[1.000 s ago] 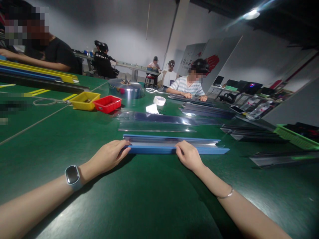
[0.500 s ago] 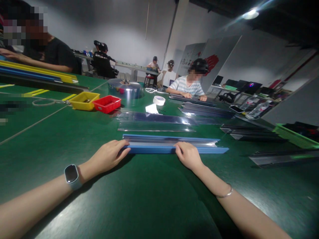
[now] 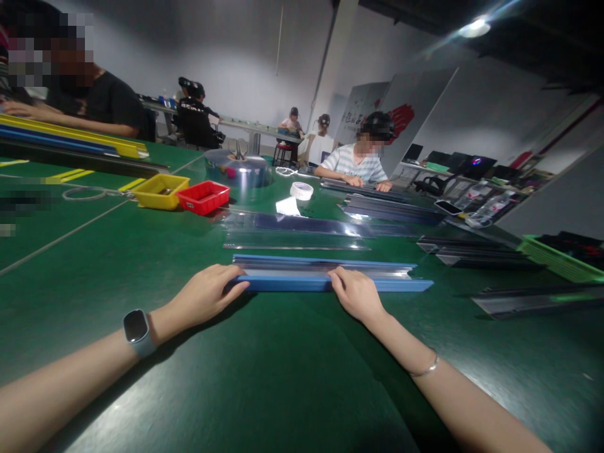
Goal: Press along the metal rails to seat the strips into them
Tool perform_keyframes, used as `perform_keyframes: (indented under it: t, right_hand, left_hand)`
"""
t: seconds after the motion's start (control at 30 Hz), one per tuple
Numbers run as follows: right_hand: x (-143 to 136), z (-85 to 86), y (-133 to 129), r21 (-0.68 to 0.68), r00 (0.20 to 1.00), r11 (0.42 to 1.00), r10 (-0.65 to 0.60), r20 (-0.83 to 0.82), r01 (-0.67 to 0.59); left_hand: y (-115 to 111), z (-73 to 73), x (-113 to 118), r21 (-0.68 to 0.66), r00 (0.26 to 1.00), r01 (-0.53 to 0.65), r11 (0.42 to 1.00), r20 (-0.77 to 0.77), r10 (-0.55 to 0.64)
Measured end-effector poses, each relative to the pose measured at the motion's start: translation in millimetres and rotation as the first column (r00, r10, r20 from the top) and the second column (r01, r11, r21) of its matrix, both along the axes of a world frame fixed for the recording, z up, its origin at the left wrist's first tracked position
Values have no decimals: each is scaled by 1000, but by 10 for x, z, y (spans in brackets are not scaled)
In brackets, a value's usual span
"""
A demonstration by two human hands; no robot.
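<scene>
A long blue channel strip (image 3: 292, 285) with a pale, shiny inside lies across the green table in front of me. My left hand (image 3: 214, 290) grips its left end, thumb on the near wall and fingers over the end. Around the middle of the near wall, my right hand (image 3: 355, 292) is closed, its fingertips bent over the edge and partly hidden. Just beyond the strip are clear plastic strips (image 3: 297, 240) lying flat.
Yellow (image 3: 163, 192) and red trays (image 3: 204, 198), a shiny metal roll (image 3: 238, 168) and white tape (image 3: 301, 190) stand farther back. Dark channel strips (image 3: 491, 251) and a green basket (image 3: 561, 259) lie right. Co-workers sit left and across.
Almost nothing differs. My right fingertips have shifted slightly left along the strip's edge, and the left thumb slightly right; the strip stays put.
</scene>
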State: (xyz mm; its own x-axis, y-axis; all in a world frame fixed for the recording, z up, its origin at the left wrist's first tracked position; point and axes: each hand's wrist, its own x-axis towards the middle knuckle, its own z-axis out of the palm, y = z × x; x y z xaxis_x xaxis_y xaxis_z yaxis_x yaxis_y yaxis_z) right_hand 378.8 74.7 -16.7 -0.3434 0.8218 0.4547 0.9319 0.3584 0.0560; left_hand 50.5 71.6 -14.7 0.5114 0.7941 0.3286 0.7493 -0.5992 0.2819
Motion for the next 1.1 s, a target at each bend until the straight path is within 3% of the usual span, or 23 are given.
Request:
perform_keyframes:
  t: [0.27, 0.77, 1.1]
  right_hand:
    - [-15, 11, 6, 0, 1000, 1000, -19, -7, 19]
    - [-74, 68, 32, -77, 998, 995, -58, -14, 57]
    - [-65, -33, 101, 68, 998, 996, -53, -18, 54]
  left_hand:
    - [32, 10, 1, 20, 995, 49, 999, 81, -51]
    - [87, 30, 35, -43, 998, -52, 998, 28, 53]
    - [108, -3, 18, -28, 1000, -19, 999, 24, 20]
